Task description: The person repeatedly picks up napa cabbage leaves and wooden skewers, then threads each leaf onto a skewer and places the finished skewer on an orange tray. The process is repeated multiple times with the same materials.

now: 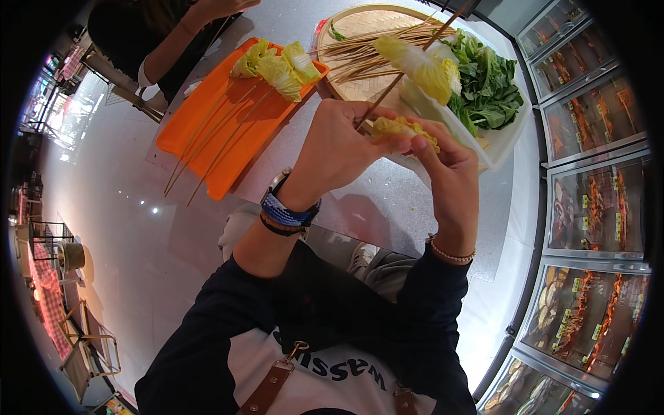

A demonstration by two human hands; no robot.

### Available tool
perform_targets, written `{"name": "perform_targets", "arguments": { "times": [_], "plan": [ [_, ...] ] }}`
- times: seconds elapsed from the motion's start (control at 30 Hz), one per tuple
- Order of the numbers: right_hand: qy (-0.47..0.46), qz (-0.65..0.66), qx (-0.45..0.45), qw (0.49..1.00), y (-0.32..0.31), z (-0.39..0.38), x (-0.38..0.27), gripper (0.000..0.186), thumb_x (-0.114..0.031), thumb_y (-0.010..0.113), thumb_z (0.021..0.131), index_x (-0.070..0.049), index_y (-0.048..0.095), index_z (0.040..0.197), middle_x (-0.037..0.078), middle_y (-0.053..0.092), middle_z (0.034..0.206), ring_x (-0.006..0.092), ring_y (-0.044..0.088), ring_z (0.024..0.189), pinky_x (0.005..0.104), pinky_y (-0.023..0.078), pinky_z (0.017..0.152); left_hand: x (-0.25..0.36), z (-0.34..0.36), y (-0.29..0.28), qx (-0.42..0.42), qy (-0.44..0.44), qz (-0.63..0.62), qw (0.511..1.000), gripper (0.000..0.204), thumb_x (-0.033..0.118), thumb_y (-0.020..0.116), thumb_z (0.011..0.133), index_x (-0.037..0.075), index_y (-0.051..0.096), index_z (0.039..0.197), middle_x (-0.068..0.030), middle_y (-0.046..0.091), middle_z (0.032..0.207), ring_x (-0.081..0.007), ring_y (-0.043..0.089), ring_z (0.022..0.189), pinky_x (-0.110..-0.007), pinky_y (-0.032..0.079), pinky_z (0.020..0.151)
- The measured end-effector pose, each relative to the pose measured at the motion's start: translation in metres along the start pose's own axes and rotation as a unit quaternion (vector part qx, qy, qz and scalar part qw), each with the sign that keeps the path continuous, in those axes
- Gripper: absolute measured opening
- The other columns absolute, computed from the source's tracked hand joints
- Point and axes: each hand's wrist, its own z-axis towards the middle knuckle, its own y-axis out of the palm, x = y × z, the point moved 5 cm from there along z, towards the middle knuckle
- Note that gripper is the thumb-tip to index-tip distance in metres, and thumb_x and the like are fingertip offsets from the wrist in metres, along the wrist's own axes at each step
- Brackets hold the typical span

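My left hand (335, 149) is closed around a thin wooden skewer (391, 88), which slants up and to the right. In my right hand (449, 159) a folded yellow cabbage leaf (404, 129) is pinched, and the fingers of both hands meet at it. The skewer's lower end is hidden by my fingers and the leaf. Beyond, pale cabbage leaves (432, 77) overlap the skewer's line; whether they are threaded on it I cannot tell. An orange tray (232, 149) on the left carries several skewers with cabbage bunches (280, 69) at their far ends.
A round woven bamboo tray (353, 88) holds many bare skewers (380, 48). A white bin (508, 149) at the right contains dark leafy greens (487, 83). Across the table sits another person, whose arm (169, 52) shows. Glass-door display cases (595, 200) line the right side.
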Motion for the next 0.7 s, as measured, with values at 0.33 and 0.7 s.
{"name": "perform_targets", "arguments": {
  "times": [0.33,0.7],
  "plan": [
    [-0.047,-0.141,-0.046,0.988,-0.006,-0.005,-0.013,0.028,0.001,0.065,0.088,0.008,0.063,0.115,0.011,0.061,0.114,0.0134,0.061,0.093,0.0238,0.051,0.080,-0.002,-0.001,0.002,-0.028,0.009,0.007,1.000,0.033,0.014,0.078,0.080,-0.006,0.066,0.103,-0.0057,0.068,0.082,-0.0041,0.060,0.065,-0.018,0.047,0.058],
    [-0.016,-0.010,0.262,0.965,-0.061,-0.002,-0.002,0.031,-0.010,0.064,0.093,0.012,0.061,0.115,0.013,0.070,0.097,0.0185,0.068,0.082,0.0267,0.053,0.080,0.008,-0.004,0.001,0.026,0.062,0.053,0.996,0.027,0.010,0.049,0.098,-0.004,0.064,0.116,-0.0007,0.057,0.077,-0.0065,0.049,0.071,-0.020,0.039,0.062]
  ]
}}
